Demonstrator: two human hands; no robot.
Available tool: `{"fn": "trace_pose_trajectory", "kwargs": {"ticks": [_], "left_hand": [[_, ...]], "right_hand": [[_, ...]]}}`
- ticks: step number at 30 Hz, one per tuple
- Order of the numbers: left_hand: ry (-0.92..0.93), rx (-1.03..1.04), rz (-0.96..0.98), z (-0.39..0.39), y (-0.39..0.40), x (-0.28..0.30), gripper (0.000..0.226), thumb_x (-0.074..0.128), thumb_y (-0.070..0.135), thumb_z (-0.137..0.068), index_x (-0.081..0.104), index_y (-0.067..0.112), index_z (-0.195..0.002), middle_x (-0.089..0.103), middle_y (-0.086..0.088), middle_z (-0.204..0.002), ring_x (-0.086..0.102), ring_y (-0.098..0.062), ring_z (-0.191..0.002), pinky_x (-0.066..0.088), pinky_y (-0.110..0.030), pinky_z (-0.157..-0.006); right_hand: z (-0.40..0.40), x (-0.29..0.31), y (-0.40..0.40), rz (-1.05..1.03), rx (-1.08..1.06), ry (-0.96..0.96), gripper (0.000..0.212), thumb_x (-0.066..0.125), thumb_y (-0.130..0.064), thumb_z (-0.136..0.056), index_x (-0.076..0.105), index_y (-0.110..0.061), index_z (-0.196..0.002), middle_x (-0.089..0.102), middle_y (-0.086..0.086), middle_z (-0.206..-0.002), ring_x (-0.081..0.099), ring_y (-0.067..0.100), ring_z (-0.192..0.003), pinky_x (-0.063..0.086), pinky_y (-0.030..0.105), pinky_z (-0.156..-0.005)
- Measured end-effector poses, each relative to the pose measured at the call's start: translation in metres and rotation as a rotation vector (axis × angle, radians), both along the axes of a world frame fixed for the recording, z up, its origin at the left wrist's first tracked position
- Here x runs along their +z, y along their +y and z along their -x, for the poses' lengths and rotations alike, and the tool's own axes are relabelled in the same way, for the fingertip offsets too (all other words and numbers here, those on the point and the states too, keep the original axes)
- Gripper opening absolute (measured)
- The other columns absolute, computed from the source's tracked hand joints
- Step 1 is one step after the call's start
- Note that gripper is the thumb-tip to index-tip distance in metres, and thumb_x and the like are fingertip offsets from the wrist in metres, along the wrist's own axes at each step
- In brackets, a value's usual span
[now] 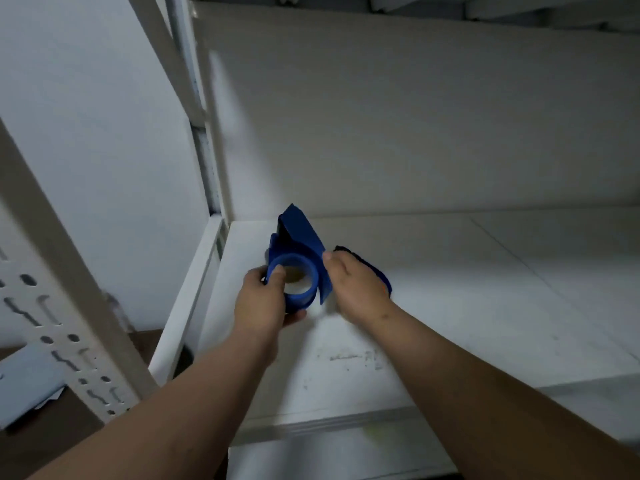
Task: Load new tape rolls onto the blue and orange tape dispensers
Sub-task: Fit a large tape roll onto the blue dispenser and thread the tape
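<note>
Over the left part of a white shelf I hold a blue tape dispenser (298, 233) with a blue tape roll (299, 284) on it. The roll's open core faces me. My left hand (261, 299) grips the roll, thumb hooked into the core and fingers under it. My right hand (356, 285) grips the dispenser's dark handle, which shows at the far side of the hand, and its thumb presses on the blue side plate. The orange dispenser is not in view.
The white shelf board (450, 306) runs wide to the right, with scuff marks near its front edge. A perforated metal upright (62, 306) stands at the left, a white wall panel behind. Below left lies a pale sheet (27, 382) on a brown surface.
</note>
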State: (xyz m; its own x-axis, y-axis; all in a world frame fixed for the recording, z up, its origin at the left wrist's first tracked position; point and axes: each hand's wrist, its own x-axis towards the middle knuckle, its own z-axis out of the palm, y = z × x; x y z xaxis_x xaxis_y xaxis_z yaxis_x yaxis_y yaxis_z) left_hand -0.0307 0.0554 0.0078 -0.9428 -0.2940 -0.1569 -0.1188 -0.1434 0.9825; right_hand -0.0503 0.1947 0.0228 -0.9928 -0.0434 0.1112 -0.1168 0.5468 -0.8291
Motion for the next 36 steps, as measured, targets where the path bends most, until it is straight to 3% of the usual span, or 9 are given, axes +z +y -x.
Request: {"fn": "trace_pose_trajectory", "kwargs": {"ticks": [5, 9, 14, 19, 25, 30, 36], "left_hand": [[0.029, -0.166, 0.023, -0.006, 0.077, 0.011, 0.027, 0.047, 0.030, -0.101, 0.050, 0.019, -0.125, 0.062, -0.006, -0.115, 0.070, -0.027, -0.094, 0.060, -0.033, -0.057], [0.012, -0.265, 0.013, -0.012, 0.154, 0.015, 0.022, 0.047, 0.028, -0.102, 0.051, 0.017, -0.120, 0.059, -0.010, -0.108, 0.069, -0.033, -0.094, 0.062, -0.039, -0.065], [-0.033, -0.391, -0.023, -0.030, 0.263, 0.011, 0.027, 0.047, 0.027, -0.102, 0.048, 0.016, -0.126, 0.054, -0.002, -0.103, 0.069, -0.024, -0.088, 0.063, -0.041, -0.070], [-0.115, -0.496, -0.062, -0.044, 0.352, 0.005, 0.032, 0.057, 0.033, -0.096, 0.049, 0.019, -0.123, 0.055, -0.005, -0.108, 0.067, -0.025, -0.098, 0.063, -0.043, -0.070], [-0.171, -0.617, -0.010, -0.024, 0.432, 0.006, 0.015, 0.054, 0.037, -0.097, 0.054, 0.024, -0.104, 0.066, -0.005, -0.111, 0.066, -0.025, -0.103, 0.056, -0.048, -0.084], [-0.231, -0.721, -0.153, 0.010, 0.493, 0.002, 0.020, 0.058, 0.036, -0.095, 0.066, 0.018, -0.099, 0.065, -0.005, -0.089, 0.066, -0.023, -0.086, 0.057, -0.042, -0.074], [-0.314, -0.751, -0.223, 0.047, 0.559, 0.001, 0.024, 0.052, 0.034, -0.098, 0.067, 0.015, -0.101, 0.064, -0.003, -0.080, 0.064, -0.019, -0.078, 0.053, -0.035, -0.064]], "right_hand": [[-0.023, 0.012, 0.074, 0.024, -0.069, 0.024, 0.026, 0.036, -0.039, -0.098, 0.055, -0.021, -0.102, 0.062, -0.004, -0.087, 0.059, 0.009, -0.076, 0.043, 0.023, -0.062], [-0.050, 0.017, 0.154, 0.065, -0.109, -0.049, 0.033, 0.037, -0.041, -0.097, 0.050, -0.023, -0.122, 0.064, 0.002, -0.107, 0.063, 0.021, -0.094, 0.050, 0.037, -0.085], [-0.088, 0.018, 0.262, 0.027, -0.149, -0.120, 0.039, 0.040, -0.040, -0.097, 0.041, -0.028, -0.134, 0.062, 0.003, -0.112, 0.063, 0.022, -0.099, 0.050, 0.041, -0.090], [-0.114, 0.013, 0.351, 0.031, -0.233, -0.131, 0.035, 0.038, -0.034, -0.099, 0.042, -0.026, -0.133, 0.062, 0.006, -0.111, 0.063, 0.023, -0.097, 0.050, 0.045, -0.092], [-0.111, 0.006, 0.434, 0.055, -0.348, -0.125, 0.027, 0.036, -0.030, -0.099, 0.047, -0.027, -0.123, 0.061, 0.010, -0.108, 0.062, 0.027, -0.097, 0.051, 0.047, -0.090], [-0.087, 0.006, 0.493, 0.069, -0.407, -0.101, 0.027, 0.036, -0.024, -0.099, 0.049, -0.024, -0.122, 0.062, 0.012, -0.110, 0.062, 0.029, -0.098, 0.050, 0.048, -0.091], [-0.060, 0.005, 0.557, 0.055, -0.458, -0.116, 0.027, 0.035, -0.021, -0.098, 0.051, -0.016, -0.120, 0.061, 0.017, -0.113, 0.060, 0.033, -0.101, 0.049, 0.050, -0.091]]}}
